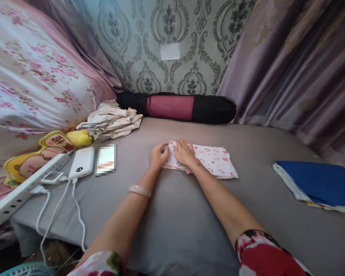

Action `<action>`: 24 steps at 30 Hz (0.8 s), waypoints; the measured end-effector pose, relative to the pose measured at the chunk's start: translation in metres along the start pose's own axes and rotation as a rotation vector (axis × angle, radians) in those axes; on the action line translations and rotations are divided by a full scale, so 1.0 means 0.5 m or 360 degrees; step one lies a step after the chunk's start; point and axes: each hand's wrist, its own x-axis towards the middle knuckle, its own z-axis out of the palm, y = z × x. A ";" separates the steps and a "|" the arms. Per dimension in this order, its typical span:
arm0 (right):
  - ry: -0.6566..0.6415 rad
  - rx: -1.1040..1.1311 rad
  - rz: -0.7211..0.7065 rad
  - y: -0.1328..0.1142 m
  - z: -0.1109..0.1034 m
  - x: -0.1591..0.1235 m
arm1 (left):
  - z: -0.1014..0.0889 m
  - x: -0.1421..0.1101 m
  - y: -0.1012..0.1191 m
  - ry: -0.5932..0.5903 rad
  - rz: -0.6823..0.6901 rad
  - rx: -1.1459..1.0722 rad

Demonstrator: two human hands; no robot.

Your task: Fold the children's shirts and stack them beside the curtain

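A folded white cloth (pixel 211 159) with a pink and red print lies flat on the grey sheet in front of me. My left hand (pixel 160 154) is at its left end, with thumb and fingers curled round that edge. Laid flat across the cloth's left part is my right hand (pixel 184 153), fingers stretched out and holding nothing. A small pink bit pokes out from the near edge below my right wrist. The cloth's left part is partly hidden by both hands.
Folded blue cloth (pixel 322 182) lies at right. Left are a power strip (pixel 14 199), a white power bank (pixel 82 163) with cables, a blurred flat item (pixel 105 160) and a yellow plush (pixel 23 168). Behind are a crumpled pale cloth (pixel 112 120) and a black-and-maroon bolster (pixel 171 107).
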 end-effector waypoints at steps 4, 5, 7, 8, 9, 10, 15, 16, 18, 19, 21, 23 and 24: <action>-0.0072 -0.0122 0.0020 0.040 -0.001 -0.030 | 0.003 -0.008 0.014 -0.0264 0.0240 0.0189; -0.0066 -0.0133 0.0021 0.044 0.001 -0.034 | 0.003 -0.010 0.017 -0.0319 0.0277 0.0233; -0.0029 -0.0150 0.0027 0.048 0.008 -0.039 | 0.003 -0.014 0.023 -0.0400 0.0323 0.0297; -0.0007 -0.0159 0.0026 0.048 0.011 -0.039 | 0.003 -0.015 0.025 -0.0420 0.0334 0.0315; 0.0013 -0.0166 0.0022 0.047 0.013 -0.039 | 0.002 -0.016 0.027 -0.0432 0.0341 0.0329; 0.0027 -0.0170 0.0019 0.046 0.015 -0.039 | 0.002 -0.017 0.029 -0.0440 0.0346 0.0340; -0.0012 -0.0139 0.0028 0.043 0.011 -0.036 | 0.003 -0.019 0.027 -0.0451 0.0384 0.0397; -0.0031 -0.0125 0.0030 0.045 0.008 -0.036 | 0.004 -0.020 0.025 -0.0448 0.0394 0.0406; -0.0059 -0.0102 0.0046 0.053 -0.002 -0.040 | 0.006 -0.021 0.022 -0.0445 0.0412 0.0422; -0.0069 -0.0100 0.0062 0.058 -0.008 -0.044 | 0.007 -0.021 0.021 -0.0443 0.0421 0.0426; -0.0065 -0.0124 0.0104 0.073 -0.020 -0.056 | 0.008 -0.023 0.020 -0.0439 0.0446 0.0427; -0.0049 -0.0173 0.0135 0.089 -0.028 -0.071 | 0.008 -0.024 0.021 -0.0436 0.0468 0.0422; -0.0039 -0.0198 0.0140 0.096 -0.030 -0.078 | 0.008 -0.025 0.022 -0.0436 0.0477 0.0420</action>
